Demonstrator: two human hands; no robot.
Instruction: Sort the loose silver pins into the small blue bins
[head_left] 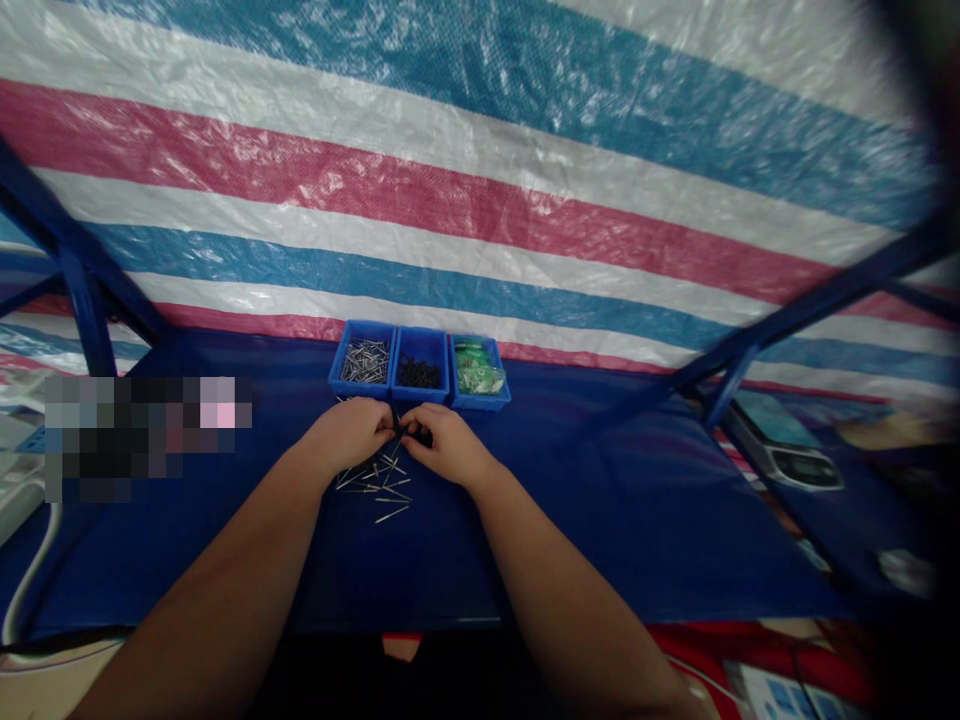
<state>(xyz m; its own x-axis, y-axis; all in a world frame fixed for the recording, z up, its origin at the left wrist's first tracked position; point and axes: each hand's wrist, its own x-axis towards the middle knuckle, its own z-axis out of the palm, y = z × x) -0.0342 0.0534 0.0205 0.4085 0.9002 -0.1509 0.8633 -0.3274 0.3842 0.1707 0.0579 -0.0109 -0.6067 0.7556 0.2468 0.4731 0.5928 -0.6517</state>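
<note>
My left hand (356, 432) and my right hand (448, 446) meet just in front of the blue bins, fingertips pinched close together. Something small and dark is between them, too small to make out. Under and in front of the hands, several thin silver metal pins (391, 492) lie loose on the blue table (592, 500). Beyond my left hand, the left blue bin (335, 374) holds a heap of similar metal pins (366, 360). Small black parts (417, 373) fill the bottom of the middle blue bin (444, 362). Green-and-clear plastic bags (480, 372) lie in the right blue bin (499, 402).
A striped plastic sheet (480, 220) hangs behind the table. Blue metal frame bars (86, 300) slope at both sides. A device like a scale (806, 468) stands at the right on another surface. A white cable (34, 570) runs down at the left.
</note>
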